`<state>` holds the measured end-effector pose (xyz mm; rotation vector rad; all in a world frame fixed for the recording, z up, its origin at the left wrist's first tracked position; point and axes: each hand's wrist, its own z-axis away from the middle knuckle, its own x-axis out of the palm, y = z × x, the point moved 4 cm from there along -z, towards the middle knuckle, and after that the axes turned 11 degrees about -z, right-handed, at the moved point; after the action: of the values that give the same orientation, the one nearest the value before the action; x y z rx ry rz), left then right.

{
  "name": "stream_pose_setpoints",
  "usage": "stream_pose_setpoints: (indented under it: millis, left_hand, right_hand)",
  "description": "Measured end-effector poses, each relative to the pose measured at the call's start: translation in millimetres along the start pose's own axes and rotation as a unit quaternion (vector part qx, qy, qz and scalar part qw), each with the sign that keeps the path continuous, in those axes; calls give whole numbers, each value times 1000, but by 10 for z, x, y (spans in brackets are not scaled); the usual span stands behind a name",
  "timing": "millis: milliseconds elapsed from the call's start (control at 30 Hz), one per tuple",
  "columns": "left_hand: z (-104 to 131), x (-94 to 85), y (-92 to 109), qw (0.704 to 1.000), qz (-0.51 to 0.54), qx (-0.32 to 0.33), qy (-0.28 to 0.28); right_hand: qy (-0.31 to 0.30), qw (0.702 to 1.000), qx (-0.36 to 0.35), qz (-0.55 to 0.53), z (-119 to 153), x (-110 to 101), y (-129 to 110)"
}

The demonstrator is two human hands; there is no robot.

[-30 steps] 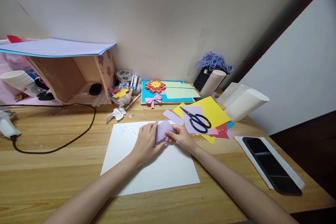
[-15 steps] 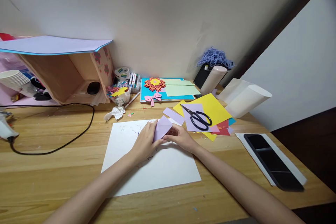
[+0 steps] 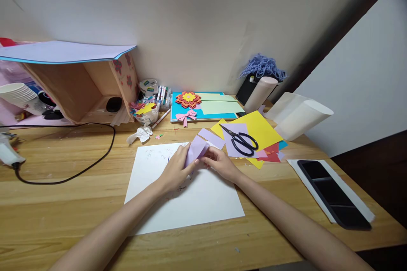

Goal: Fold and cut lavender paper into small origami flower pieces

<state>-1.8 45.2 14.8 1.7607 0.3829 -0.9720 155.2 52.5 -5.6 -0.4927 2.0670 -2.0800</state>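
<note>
Between my two hands is a piece of purple paper (image 3: 194, 150), held above a large white sheet (image 3: 203, 203) that has small ink marks on it. My left hand (image 3: 177, 167) grips the paper's left side, thumb across its lower edge. At its right edge, my right hand (image 3: 219, 163) pinches it between thumb and fingers, and a fold seems to run there. Just beyond the hands lies a purple paper strip (image 3: 211, 139). Black-handled scissors (image 3: 242, 140) rest on purple and yellow paper to the right.
A phone (image 3: 333, 194) lies at the right on white paper. Behind are a paper flower (image 3: 188, 100), a pink paper bow (image 3: 186, 116), a cup of scraps (image 3: 146, 113) and a paper roll (image 3: 303, 120). A black cable (image 3: 79, 173) loops across the left side.
The purple paper has tilted, its right edge now turned up and bent toward my right hand. Both hands stay close together over the white sheet. The view has shifted slightly.
</note>
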Motion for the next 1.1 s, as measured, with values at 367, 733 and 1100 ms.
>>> stream_pose_setpoints:
  millis: [367, 733, 1100]
  left_hand:
    - [-27, -45, -176, 964, 237, -123, 1]
    - [-52, -41, -242, 889, 398, -220, -55]
    - [-54, -36, -221, 882, 406, -234, -53]
  right_hand:
    - [183, 981, -53, -25, 8, -195, -32]
    - [68, 984, -129, 104, 94, -80, -196]
    - [-24, 970, -168, 175, 90, 6, -215]
